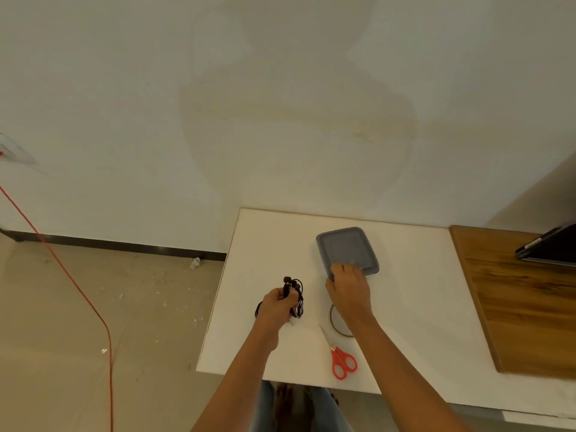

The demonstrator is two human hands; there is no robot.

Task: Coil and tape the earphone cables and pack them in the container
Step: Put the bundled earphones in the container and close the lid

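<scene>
Bare forearms, no sleeves; blue jeans (265, 410); bare feet (283, 400).

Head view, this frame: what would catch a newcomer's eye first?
Probably the two bare arms reaching onto the white table: the left hand grips a bundle of black earphone cables, while the right hand rests on the near edge of the grey lidded container. Next, the red-handled scissors near the table's front edge, beside a tape roll partly under the right wrist.

No readable text, labels, brand names, numbers or signs appear anywhere in this view. The grey container lid (347, 250) and the red-handled scissors (342, 360) on the white counter (414, 307) show plain, unmarked surfaces.
</scene>
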